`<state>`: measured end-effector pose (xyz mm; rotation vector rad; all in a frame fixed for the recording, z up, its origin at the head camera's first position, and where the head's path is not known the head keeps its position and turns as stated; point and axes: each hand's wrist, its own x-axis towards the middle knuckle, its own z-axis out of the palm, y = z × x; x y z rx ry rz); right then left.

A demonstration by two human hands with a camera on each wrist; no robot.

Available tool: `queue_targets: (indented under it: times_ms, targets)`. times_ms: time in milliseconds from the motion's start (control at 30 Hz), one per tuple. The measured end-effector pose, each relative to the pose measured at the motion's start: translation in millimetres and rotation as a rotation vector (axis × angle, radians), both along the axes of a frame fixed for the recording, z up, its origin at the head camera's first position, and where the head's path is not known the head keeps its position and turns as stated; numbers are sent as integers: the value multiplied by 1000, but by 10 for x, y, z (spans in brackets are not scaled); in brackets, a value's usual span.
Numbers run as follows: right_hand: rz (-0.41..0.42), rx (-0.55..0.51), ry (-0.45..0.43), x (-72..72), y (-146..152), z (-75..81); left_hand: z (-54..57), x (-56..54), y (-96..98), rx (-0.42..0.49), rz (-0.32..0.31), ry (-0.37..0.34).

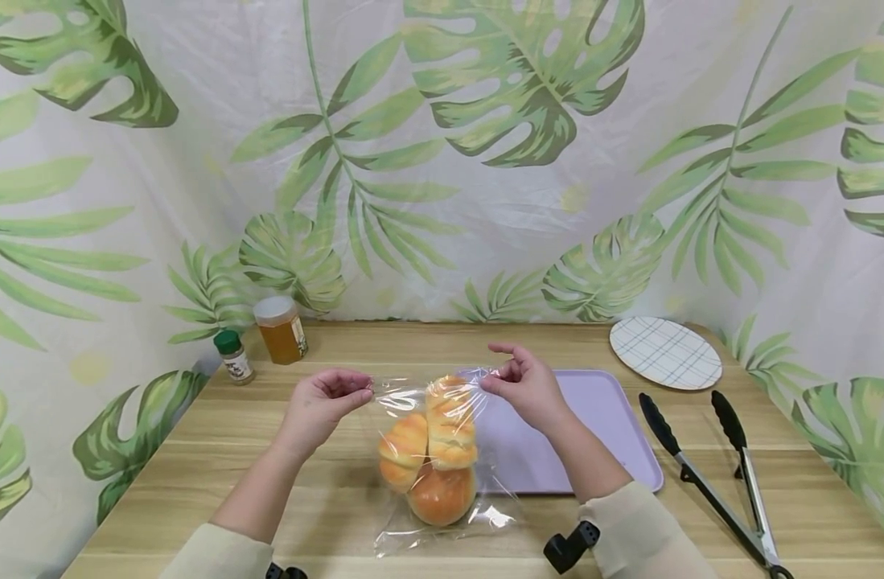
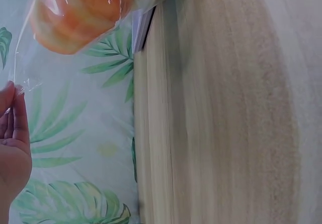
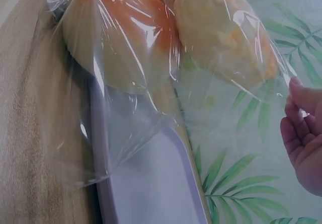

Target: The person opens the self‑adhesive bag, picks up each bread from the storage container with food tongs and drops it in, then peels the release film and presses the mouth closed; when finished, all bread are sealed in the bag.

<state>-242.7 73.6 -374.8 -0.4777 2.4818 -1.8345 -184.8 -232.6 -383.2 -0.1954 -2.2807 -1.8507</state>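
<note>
A clear plastic bag [image 1: 495, 482] hangs between both hands with three bread buns inside. The round bun [image 1: 442, 494] lies lowest, a striped bun [image 1: 403, 450] is at the left, and a long bread roll [image 1: 451, 422] stands upright at the right. My left hand [image 1: 329, 406] pinches the bag's upper left corner between thumb and fingers, as the left wrist view also shows. At the upper right corner, my right hand [image 1: 528, 390] pinches the plastic between thumb and finger, another finger extended. In the right wrist view the same hand [image 3: 304, 128] grips the bag's edge.
Behind the bag and right arm lies a lilac tray [image 1: 594, 426]. Black-tipped tongs [image 1: 724, 490] rest spread at the right, below a checked oval plate [image 1: 666, 352]. A honey jar [image 1: 281, 331] and a green-capped spice bottle [image 1: 234, 358] stand at the back left of the wooden table [image 1: 268, 450].
</note>
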Motion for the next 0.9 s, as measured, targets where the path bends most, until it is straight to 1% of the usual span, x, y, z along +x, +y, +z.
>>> queue_targets:
  times_ms: [67,167,233,300,400,467,500,567,633,700,733,800,867,900]
  targets:
    - [2,28,0,-11,-13,-4,6,6,9,-6,-6,18]
    - [1,99,-12,-21,-40,-20,20,5,16,-42,-9,29]
    - [11,125,-31,-18,-60,-33,32,17,19,-76,-3,21]
    - [34,136,-41,-6,-82,-42,45,39,24,-90,-3,0]
    - [113,91,-54,27,-111,-34,86,97,37,-52,-27,-22]
    - [173,49,-54,52,-125,-1,144,144,41,-12,-45,7]
    - [199,25,-54,68,-130,26,183,167,40,7,-55,41]
    - [231,-29,-35,96,-144,88,277,212,31,49,-74,132]
    - [235,-77,-6,127,-163,160,383,247,10,87,-98,221]
    - [236,-121,19,159,-197,226,480,280,-23,119,-109,277]
    - [239,-140,26,173,-220,251,524,297,-47,130,-111,284]
    - [247,-172,13,196,-277,286,597,323,-108,125,-98,274]
    - [250,-201,-27,201,-347,292,645,335,-179,79,-63,230]
    - [248,-216,-52,197,-383,282,657,326,-217,53,-52,197]
